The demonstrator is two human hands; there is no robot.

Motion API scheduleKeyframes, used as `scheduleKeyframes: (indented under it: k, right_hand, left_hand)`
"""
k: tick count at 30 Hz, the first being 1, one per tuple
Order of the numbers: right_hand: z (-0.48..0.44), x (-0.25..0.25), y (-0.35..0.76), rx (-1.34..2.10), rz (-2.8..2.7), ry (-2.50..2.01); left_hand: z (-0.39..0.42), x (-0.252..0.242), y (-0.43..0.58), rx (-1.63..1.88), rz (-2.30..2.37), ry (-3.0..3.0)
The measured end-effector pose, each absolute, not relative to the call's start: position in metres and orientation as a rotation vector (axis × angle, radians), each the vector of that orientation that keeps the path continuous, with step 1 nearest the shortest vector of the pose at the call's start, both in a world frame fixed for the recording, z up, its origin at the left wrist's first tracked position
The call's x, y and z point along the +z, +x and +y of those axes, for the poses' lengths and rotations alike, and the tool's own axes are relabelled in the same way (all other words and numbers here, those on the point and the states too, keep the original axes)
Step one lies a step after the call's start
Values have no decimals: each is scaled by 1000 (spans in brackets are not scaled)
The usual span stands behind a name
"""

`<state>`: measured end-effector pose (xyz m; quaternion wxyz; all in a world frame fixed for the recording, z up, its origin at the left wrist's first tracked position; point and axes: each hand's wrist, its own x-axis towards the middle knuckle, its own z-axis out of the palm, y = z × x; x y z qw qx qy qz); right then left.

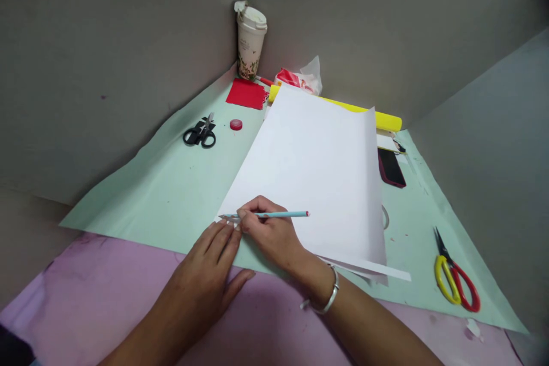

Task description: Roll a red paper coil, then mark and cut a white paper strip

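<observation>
A large white sheet of paper (317,166) lies across the middle of the green table cover. My right hand (270,234) grips a light blue pencil (287,214), whose tip points left at the paper's near left corner. Beside it, my left hand (210,269) lies flat with fingers stretched out, its fingertips on that corner close to the pencil point. A narrow white paper strip (373,267) pokes out under the sheet's near edge, by my right wrist. Part of the corner is hidden under my fingers.
Black-handled scissors (201,134) and a red tape roll (235,124) lie left; red-and-yellow scissors (457,280) and a phone (391,168) lie right. Behind the sheet are a lidded cup (251,43), red paper (246,94), a yellow roll (388,121) and a red-white packet (300,80).
</observation>
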<state>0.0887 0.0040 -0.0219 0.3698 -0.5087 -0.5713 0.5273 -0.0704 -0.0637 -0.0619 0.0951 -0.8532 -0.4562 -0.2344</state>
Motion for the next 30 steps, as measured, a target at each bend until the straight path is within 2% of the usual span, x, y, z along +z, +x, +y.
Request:
scheduleKeyframes:
  k: [30]
  right_hand:
    - [-1, -19, 103, 1332, -1459, -1353]
  left_hand:
    - [-64, -58, -70, -709, -1352, -2557]
